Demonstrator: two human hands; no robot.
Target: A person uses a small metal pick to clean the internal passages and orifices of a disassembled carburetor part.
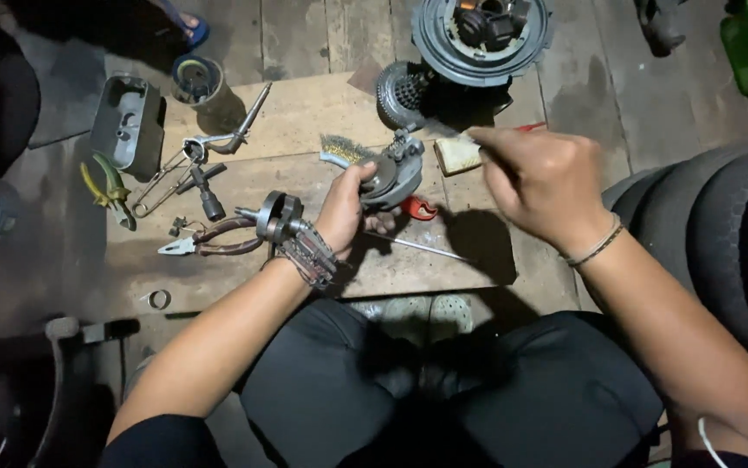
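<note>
Left hand (345,211): clenched round grey metal part (394,176), lifted above wooden board (305,121) for access. Right hand (540,180), 3 o'clock: pinching thin tool (443,133) toward part. Pliers (209,241), 9 o'clock, within reach.

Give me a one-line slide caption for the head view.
Left hand grips a grey metal part over a wooden board while right hand works on it with a thin tool.

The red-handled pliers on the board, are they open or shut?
Shut, as far as the view shows: the red-handled pliers lie flat on the wooden board, nose pointed and handles nearly together.
</note>
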